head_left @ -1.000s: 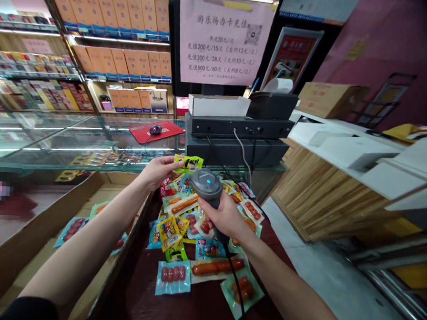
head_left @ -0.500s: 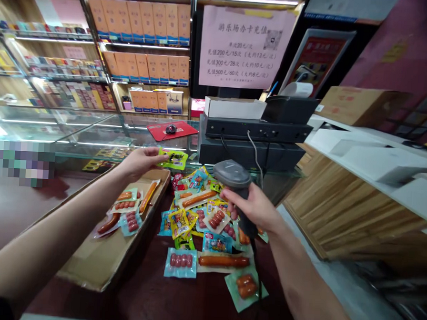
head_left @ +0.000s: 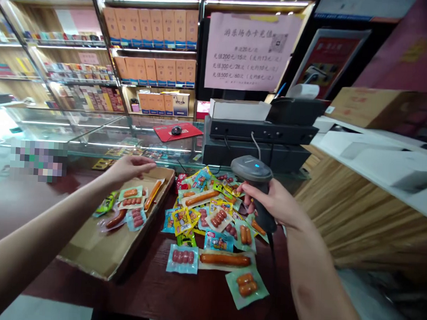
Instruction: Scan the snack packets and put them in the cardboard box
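My left hand [head_left: 132,169] hovers over the far edge of a shallow cardboard box [head_left: 94,251], fingers loosely stretched and holding nothing. Inside the box lie several sausage packets and a green packet [head_left: 106,204] at its left side. My right hand [head_left: 268,198] grips a dark barcode scanner [head_left: 252,171], which shows a small blue light on top. Below and left of the scanner spreads a heap of colourful snack packets [head_left: 185,220]. Nearest me on the counter are a long sausage packet [head_left: 225,260], a pink sausage packet [head_left: 182,258] and a green-edged packet [head_left: 247,285].
Behind the heap stands a black cash drawer [head_left: 249,152] with a white box [head_left: 239,109] on top. A red mat [head_left: 191,131] with a mouse lies on the glass counter. The scanner's cable hangs toward me. Another carton [head_left: 371,108] rests at the right.
The green packet has left my left hand and now lies in the cardboard box. My left hand has opened and moved slightly left and down; the scanner has shifted right and its blue light shows.
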{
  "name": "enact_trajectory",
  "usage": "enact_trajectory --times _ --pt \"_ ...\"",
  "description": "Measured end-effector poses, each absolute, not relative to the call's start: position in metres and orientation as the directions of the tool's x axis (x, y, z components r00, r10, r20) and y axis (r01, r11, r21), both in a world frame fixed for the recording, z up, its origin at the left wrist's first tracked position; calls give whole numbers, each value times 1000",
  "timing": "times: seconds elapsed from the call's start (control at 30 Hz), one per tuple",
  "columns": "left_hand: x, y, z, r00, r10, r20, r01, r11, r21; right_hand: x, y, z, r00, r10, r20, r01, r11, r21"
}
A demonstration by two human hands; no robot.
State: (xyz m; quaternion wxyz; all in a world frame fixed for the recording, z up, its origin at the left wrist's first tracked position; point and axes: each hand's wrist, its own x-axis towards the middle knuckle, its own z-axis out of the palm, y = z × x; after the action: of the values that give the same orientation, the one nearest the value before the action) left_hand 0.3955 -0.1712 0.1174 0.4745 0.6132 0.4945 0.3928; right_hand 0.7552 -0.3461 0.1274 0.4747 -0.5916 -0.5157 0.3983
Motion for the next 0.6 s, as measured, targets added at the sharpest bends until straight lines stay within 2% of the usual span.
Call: enact_trajectory --times 0.1,0.17,0.27,0.4,0.5,0.6 --pt "463 -158 100 413 911 -17 374 -152 915 760 -349 130 143 989 39 229 5 -973" --pt "503 -148 85 461 887 -9 450 -225 864 764 -351 132 151 988 45 237 8 -971" --pt "549 -138 63 466 881 78 563 -364 742 772 -354 134 160 985 60 260 16 -966" --pt "578 -135 45 426 891 160 642 -422 641 779 -358 136 159 983 89 253 46 -966" --pt "578 -135 44 425 890 163 637 -422 645 778 -361 138 164 981 98 251 55 -966" --pt "567 -135 55 401 914 65 555 -299 777 773 -360 137 146 986 82 245 44 -969"
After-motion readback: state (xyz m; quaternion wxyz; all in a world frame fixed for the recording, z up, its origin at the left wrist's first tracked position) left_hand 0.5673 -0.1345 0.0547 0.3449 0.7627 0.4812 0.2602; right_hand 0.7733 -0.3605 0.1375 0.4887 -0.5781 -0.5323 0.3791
